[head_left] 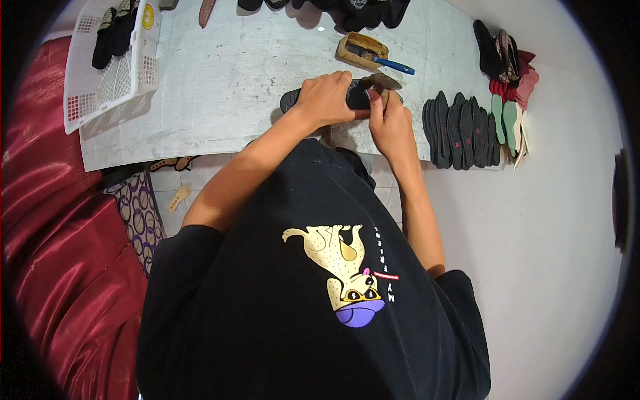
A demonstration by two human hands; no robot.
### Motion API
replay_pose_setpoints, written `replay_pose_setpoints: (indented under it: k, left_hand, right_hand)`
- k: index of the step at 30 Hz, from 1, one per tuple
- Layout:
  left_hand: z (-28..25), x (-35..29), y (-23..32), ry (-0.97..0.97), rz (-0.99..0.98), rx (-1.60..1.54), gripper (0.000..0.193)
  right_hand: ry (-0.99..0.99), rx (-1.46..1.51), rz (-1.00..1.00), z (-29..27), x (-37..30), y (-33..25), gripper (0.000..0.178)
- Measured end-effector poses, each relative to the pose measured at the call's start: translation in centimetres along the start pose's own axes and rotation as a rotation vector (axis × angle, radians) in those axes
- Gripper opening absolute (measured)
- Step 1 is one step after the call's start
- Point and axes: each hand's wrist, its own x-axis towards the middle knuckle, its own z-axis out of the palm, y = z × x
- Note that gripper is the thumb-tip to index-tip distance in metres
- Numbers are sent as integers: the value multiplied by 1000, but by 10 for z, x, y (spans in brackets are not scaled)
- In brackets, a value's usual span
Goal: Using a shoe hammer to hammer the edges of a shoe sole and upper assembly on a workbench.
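Observation:
A black slipper or shoe [358, 99] lies on the near part of the table, one dark end of it poking out to the left. My left hand [323, 99] grips it from above, fingers wrapped over its middle. At its right end my right hand [392, 123] is closed around what looks like a hammer [381, 81], whose dull metal head shows just above the fingers. The hammer's handle is mostly hidden by that hand. Just beyond both hands sits a tan, worn box-like holder [353, 57] with a blue-handled brush [395, 65] resting in it.
Rows of black soles [460, 130] line the table's right edge, beside green soles [511, 127] and dark and patterned uppers [497, 53]. A white plastic basket [148, 73] with black footwear stands left. Black pieces [363, 13] lie along the far edge. Red cloth [73, 233] drapes at left.

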Motion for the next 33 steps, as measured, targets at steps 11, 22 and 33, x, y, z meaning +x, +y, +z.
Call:
replay_pose_setpoints:
  k: [11,22,33]
  left_hand:
    - [-23,-16,-17,-151,-11,74,73]
    - [-17,-17,-20,-163,25,158,45]
    - [-11,-14,-29,-58,83,60,39]
  right_hand:
    - [-103,-52,85,-25,13,-34,38]
    - [-78,39,-81,11,-11,-15,27]
    - [-100,-28,-83,21,-13,-15,25]
